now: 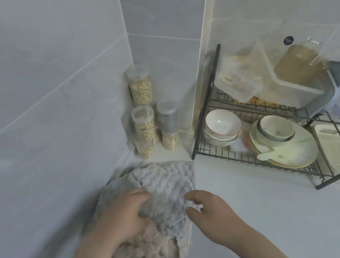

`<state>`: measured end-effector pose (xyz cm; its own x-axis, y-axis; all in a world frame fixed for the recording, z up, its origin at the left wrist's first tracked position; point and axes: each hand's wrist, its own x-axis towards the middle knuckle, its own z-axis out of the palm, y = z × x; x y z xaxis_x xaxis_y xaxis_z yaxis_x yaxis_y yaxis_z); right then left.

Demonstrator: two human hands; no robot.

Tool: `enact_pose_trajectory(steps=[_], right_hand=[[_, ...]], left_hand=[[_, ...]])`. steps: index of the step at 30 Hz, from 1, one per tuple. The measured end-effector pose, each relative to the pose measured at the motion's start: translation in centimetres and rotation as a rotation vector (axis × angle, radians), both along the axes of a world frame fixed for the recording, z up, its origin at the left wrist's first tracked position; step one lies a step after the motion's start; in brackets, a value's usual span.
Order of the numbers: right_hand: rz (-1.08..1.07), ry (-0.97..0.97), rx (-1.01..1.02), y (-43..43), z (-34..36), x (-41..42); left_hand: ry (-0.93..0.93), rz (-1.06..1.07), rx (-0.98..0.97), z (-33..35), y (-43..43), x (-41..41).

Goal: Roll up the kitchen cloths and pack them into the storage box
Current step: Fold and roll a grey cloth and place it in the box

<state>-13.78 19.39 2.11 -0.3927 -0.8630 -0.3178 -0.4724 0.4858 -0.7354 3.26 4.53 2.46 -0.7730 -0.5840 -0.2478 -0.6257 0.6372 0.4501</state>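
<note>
A pile of fluffy kitchen cloths lies on the white counter by the tiled wall. On top is a grey cloth (166,180), and a beige cloth (149,252) lies under it toward me. My left hand (126,214) rests on the pile with its fingers curled into the grey cloth. Just right of the pile, my right hand (212,213) hovers with its fingers loosely bent and touches the grey cloth's right edge. No storage box for the cloths can be made out.
Several clear jars of grain (145,131) stand in the wall corner behind the cloths. A black wire dish rack (253,159) at the right holds bowls (223,127), a plate (288,151) and plastic containers (285,73). Bare counter (259,214) spreads to the right.
</note>
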Motion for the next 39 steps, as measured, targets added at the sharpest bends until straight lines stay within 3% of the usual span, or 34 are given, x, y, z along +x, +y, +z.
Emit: enact_pose_trajectory(steps=[4, 11, 17, 19, 23, 27, 28, 36, 39], right_hand=[[0.041, 0.029, -0.048, -0.8, -2.1, 0.9], [0.185, 0.051, -0.316, -3.1, -5.1, 1.3], [0.323, 0.359, -0.468, -3.5, -7.3, 1.5], [0.269, 0.292, -0.489, -3.2, -7.5, 1.3], [0.224, -0.089, -0.436, -2.1, -7.9, 0.6], [0.309, 0.373, -0.398, -2.0, -9.5, 1.0], [0.304, 0.412, -0.421, -2.1, -9.7, 1.3], [-0.173, 0.157, -0.698, -2.6, -6.4, 2.5], [-0.275, 0.216, -0.805, -2.0, -3.0, 2.4]], left_hand=[[0.047, -0.001, -0.046, -2.5, -0.7, 0.4], [0.179, 0.153, 0.041, -4.3, -3.1, 0.6], [0.285, 0.220, -0.150, -4.5, -3.1, 0.1], [0.291, 0.208, -0.214, -4.2, -2.8, 0.4], [0.277, 0.202, -0.264, -4.5, -2.1, 1.8], [0.290, 0.156, -0.308, -5.3, -0.9, 3.5], [0.272, 0.140, -0.326, -5.6, -0.5, 4.0], [0.162, -0.016, -0.445, -6.5, 1.4, 6.1], [0.192, 0.035, -0.478, -6.1, 0.7, 6.3]])
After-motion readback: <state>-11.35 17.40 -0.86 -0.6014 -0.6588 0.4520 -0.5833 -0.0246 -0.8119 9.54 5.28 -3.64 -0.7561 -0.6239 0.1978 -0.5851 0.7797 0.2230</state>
